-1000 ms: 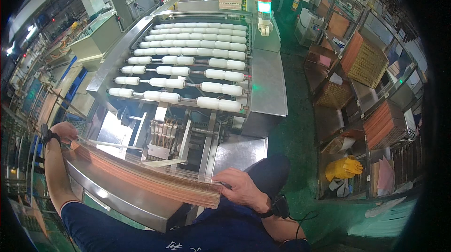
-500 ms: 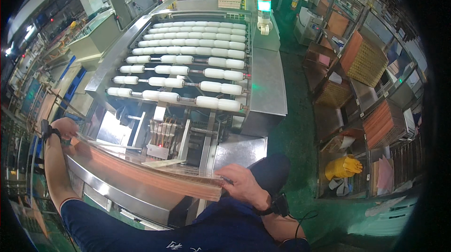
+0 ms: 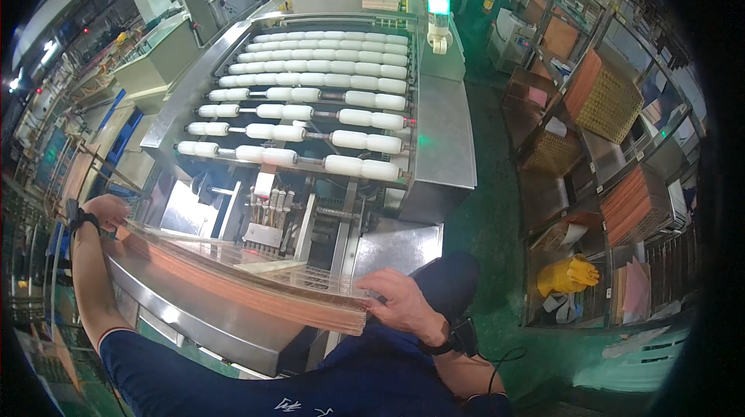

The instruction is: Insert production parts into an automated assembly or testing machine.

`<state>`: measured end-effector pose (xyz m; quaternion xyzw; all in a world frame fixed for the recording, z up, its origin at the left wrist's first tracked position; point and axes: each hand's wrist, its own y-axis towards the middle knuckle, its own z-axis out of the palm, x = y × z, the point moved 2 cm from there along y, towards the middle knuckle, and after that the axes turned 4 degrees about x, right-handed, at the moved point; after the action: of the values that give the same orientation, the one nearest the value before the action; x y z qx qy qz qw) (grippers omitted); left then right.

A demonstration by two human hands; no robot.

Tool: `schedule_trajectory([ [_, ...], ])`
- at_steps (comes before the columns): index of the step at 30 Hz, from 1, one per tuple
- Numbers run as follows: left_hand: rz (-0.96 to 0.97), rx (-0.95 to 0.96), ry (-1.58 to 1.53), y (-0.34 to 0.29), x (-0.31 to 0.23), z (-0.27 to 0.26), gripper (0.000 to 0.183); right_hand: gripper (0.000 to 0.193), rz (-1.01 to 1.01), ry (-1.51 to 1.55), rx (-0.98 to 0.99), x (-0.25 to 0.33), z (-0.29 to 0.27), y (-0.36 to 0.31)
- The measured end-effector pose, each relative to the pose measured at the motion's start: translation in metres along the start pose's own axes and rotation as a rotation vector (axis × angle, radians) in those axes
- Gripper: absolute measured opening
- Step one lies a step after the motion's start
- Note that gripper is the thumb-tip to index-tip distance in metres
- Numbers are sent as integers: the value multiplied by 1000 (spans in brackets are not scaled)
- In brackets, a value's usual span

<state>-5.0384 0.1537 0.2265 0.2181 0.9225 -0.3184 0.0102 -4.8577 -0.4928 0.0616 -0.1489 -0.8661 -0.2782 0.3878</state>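
A stack of thin copper-coloured boards (image 3: pixel 233 281) lies across the front end of a steel roller conveyor, its long edge facing me. My left hand (image 3: pixel 106 211) is at the far-left end of the stack, fingers curled at the corner. At the near-right end, my right hand (image 3: pixel 400 304) grips the corner, thumb and fingers closed on the edge. Along the top, the uppermost sheet looks pale and partly see-through, blurred against the machine behind. Part of the left fingertips is hidden by the stack's end.
White rollers (image 3: pixel 318 75) run in rows away from me. Just behind the boards sits a mechanism with a metal block (image 3: pixel 264 234). A signal tower (image 3: pixel 438 9) stands on the right frame. Racks at right hold boards (image 3: pixel 638 203) and yellow gloves (image 3: pixel 569 275).
The metal block behind the boards has shifted slightly up in the picture. Both hands stay at the ends of the stack, nearly still. The view has moved a little.
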Motion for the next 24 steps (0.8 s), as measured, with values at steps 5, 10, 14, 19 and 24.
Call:
schedule_trajectory([
  [5,7,40,-114,8,25,-4,39,30,-13,20,24,4,-1,-1],
  [10,173,-91,-311,-3,11,3,45,34,55,19,-64,2,-2,-2],
  [14,234,-114,-471,-17,6,3,45,37,169,68,-235,5,-15,-1],
  [19,180,-111,-406,-19,6,2,40,38,201,74,-287,3,-18,-4],
  [24,26,37,-173,9,22,1,32,38,142,263,-133,17,-15,-3],
])
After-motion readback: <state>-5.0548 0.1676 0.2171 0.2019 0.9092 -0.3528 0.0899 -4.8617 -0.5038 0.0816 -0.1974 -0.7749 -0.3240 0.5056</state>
